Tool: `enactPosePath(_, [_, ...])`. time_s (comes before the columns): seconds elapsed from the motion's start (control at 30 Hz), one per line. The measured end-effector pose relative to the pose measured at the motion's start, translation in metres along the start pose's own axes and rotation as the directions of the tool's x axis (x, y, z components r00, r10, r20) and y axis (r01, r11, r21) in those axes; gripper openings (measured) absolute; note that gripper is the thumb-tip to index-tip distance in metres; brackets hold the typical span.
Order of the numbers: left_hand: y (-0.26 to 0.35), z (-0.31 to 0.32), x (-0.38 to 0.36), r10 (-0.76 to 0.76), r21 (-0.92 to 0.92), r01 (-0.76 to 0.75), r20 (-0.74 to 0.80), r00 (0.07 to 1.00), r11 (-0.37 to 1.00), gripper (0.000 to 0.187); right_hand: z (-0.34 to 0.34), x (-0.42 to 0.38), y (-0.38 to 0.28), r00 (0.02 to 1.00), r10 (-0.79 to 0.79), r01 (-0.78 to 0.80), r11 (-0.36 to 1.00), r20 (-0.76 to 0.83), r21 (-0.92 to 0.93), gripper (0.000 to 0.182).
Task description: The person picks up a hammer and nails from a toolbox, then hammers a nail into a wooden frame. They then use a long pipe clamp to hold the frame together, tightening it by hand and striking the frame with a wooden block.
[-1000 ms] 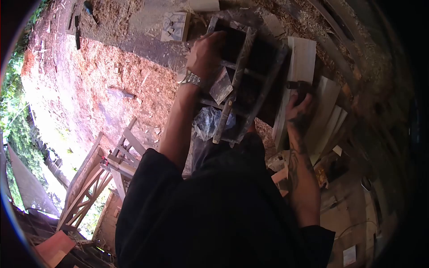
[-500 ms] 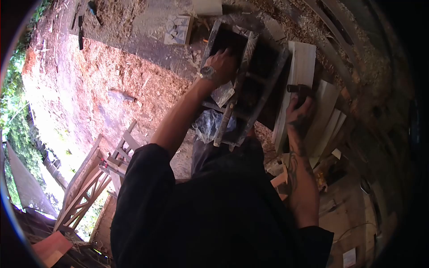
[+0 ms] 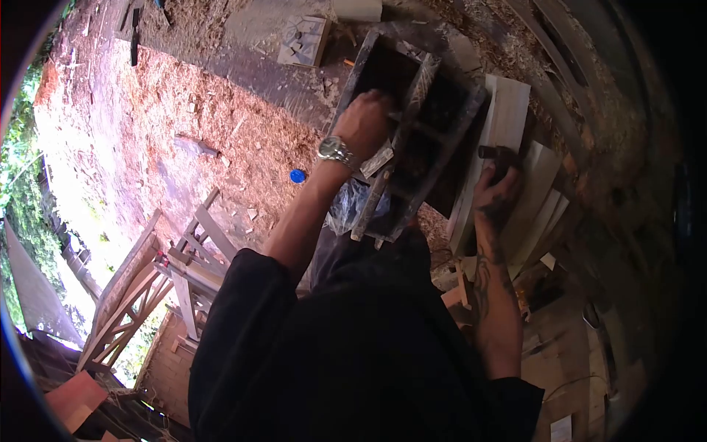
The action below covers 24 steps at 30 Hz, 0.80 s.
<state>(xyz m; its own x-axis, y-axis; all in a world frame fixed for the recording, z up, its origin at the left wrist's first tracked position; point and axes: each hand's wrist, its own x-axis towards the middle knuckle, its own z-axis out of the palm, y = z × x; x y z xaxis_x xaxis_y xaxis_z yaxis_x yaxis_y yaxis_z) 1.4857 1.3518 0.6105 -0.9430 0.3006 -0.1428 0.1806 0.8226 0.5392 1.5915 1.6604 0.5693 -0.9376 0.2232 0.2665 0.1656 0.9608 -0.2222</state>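
Sawdust-covered ground all round, left hand gripping the dark wooden frame, right hand clenched on a dark-handled tool over pale boards; I'd brace that frame firmly.

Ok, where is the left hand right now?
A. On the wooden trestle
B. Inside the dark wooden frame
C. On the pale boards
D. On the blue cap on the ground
B: the left hand, a watch on its wrist, reaches into the dark wooden frame, while the right hand rests on the pale boards.

Left hand reaches into dark wooden frame.
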Motion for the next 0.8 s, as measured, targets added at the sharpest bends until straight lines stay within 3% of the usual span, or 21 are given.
enactPosePath(0.13, [0.001, -0.035, 0.004, -0.128, -0.077, 0.116, -0.178, 0.976, 0.990, 0.032, -0.002, 0.000, 0.000, 0.999, -0.046, 0.046, 0.998, -0.013, -0.048, 0.037])
enactPosePath(0.17, [-0.008, -0.037, 0.005, -0.069, 0.005, 0.071, -0.185, 0.980, 0.997, 0.026, 0.000, -0.002, 0.001, 0.998, -0.059, 0.058, 0.997, -0.017, -0.055, 0.037])
enactPosePath(0.27, [-0.009, -0.036, 0.006, -0.208, -0.268, 0.135, -0.264, 0.942, 0.954, 0.027, 0.005, -0.004, 0.004, 0.994, -0.093, 0.089, 0.993, -0.055, -0.074, 0.037])
enactPosePath(0.37, [-0.011, -0.006, 0.020, 0.013, -0.215, -0.075, -0.276, 0.961, 0.974, 0.021, 0.011, -0.007, 0.005, 0.999, -0.013, 0.011, 0.999, -0.033, -0.048, 0.035])
enactPosePath(0.47, [-0.009, 0.016, 0.042, -0.064, -0.085, 0.061, -0.029, 0.998, 0.995, 0.023, 0.008, -0.007, 0.004, 1.000, 0.018, -0.017, 0.998, 0.004, -0.063, 0.035])
enactPosePath(0.6, [-0.032, 0.056, 0.071, -0.049, -0.092, 0.041, -0.092, 0.995, 0.995, 0.019, 0.007, -0.005, 0.003, 0.997, -0.057, 0.052, 0.995, -0.061, -0.086, 0.035])
enactPosePath(0.67, [-0.046, 0.078, 0.082, -0.006, -0.065, -0.003, -0.140, 0.990, 0.998, 0.018, 0.004, -0.003, 0.001, 1.000, 0.003, -0.002, 0.997, 0.007, -0.076, 0.035])
enactPosePath(0.8, [-0.039, 0.066, 0.081, -0.109, -0.134, 0.100, -0.062, 0.992, 0.986, 0.018, -0.003, -0.001, -0.005, 0.999, 0.024, -0.022, 0.997, 0.033, -0.070, 0.038])
